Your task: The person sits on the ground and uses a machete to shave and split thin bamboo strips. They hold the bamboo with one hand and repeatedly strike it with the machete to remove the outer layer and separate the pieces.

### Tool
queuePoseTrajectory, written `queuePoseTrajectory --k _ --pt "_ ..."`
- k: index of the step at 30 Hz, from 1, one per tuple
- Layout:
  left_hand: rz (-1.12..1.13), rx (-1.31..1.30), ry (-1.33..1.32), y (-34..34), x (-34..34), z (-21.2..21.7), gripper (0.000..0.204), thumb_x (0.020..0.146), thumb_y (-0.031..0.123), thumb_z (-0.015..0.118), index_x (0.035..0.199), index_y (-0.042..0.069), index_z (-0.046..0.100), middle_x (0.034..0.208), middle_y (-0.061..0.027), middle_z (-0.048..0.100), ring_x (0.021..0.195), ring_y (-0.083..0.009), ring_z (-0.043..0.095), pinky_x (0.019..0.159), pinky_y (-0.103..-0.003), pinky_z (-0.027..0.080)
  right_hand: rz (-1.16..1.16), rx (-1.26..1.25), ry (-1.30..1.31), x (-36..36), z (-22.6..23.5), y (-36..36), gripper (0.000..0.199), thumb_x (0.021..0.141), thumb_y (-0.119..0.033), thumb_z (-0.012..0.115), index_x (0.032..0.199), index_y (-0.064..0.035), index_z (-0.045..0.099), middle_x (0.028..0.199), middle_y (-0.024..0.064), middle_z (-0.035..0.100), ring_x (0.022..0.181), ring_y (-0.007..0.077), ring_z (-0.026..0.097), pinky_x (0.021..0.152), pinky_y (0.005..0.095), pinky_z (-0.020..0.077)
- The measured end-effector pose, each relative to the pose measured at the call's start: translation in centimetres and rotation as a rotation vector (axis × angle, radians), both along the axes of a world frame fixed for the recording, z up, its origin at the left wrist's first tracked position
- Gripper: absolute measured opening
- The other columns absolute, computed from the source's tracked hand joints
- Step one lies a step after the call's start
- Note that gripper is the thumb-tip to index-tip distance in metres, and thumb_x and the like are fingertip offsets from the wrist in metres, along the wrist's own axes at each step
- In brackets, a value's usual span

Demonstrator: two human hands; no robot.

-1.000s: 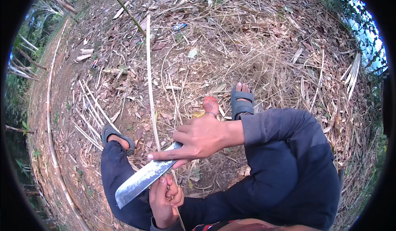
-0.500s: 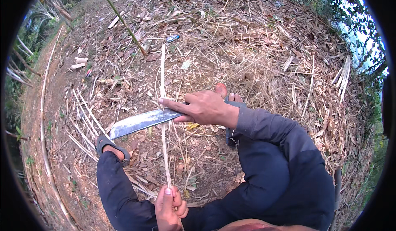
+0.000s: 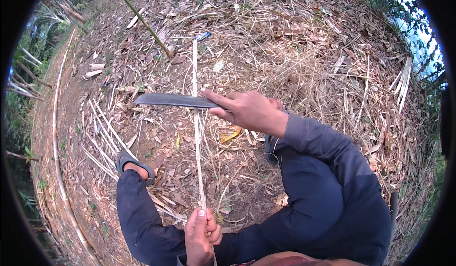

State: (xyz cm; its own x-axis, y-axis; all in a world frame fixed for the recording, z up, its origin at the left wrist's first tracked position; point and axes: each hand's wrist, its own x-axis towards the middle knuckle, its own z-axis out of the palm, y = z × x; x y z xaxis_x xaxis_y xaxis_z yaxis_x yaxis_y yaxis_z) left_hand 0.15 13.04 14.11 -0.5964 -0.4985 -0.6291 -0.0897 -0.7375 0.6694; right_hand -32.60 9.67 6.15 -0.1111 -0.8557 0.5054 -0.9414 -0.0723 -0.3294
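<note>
My left hand (image 3: 202, 233) is closed at the lower middle, thumb on top, around the near end of a long pale split strip (image 3: 197, 152), which looks like bamboo. From there the strip runs almost straight away from me. Farther out, my right hand (image 3: 249, 109) grips a machete (image 3: 166, 100), its handle hidden in the palm. The dark blade points left and crosses over the strip, nearly level. The index finger of that hand stretches along the blade's base, close to the strip.
Several split strips (image 3: 107, 133) lie beside my left sandal (image 3: 135, 166). A long pole (image 3: 58, 157) runs along the left side. Dry leaves and shavings cover the ground. A thin green stem (image 3: 142, 21) slants in at the top, near a blue wrapper (image 3: 203, 36).
The machete and my right hand have moved farther out along the strip. The blade has turned from slanting down-left to nearly level, its bright face now dark. My left hand keeps its hold.
</note>
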Motion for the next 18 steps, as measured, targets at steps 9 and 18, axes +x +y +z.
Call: queuePoseTrajectory --k 9,18 --pt "0.016 0.024 -0.094 0.0 0.3 1.8 0.023 0.107 0.027 0.04 0.09 0.012 0.043 0.059 0.005 0.025 0.042 -0.0049 0.017 0.037 -0.024 0.015 -0.208 0.111 -0.09 -5.3 -2.4 -2.9 0.055 0.104 -0.052 0.038 0.149 -0.0218 0.045 0.062 0.0082 0.053 0.044 0.0198 0.05 0.044 0.0368 0.0459" --pt "0.068 0.082 -0.102 -0.4 0.9 -0.5 0.024 0.107 0.027 0.037 0.089 0.012 0.042 0.057 0.005 0.025 0.04 -0.0047 0.017 0.035 -0.024 0.014 0.256 0.035 0.208 2.1 -1.8 0.5 0.053 0.1 -0.056 0.045 0.143 -0.0273 0.049 0.064 0.009 0.055 0.049 0.0252 0.061 0.042 0.037 0.0492"
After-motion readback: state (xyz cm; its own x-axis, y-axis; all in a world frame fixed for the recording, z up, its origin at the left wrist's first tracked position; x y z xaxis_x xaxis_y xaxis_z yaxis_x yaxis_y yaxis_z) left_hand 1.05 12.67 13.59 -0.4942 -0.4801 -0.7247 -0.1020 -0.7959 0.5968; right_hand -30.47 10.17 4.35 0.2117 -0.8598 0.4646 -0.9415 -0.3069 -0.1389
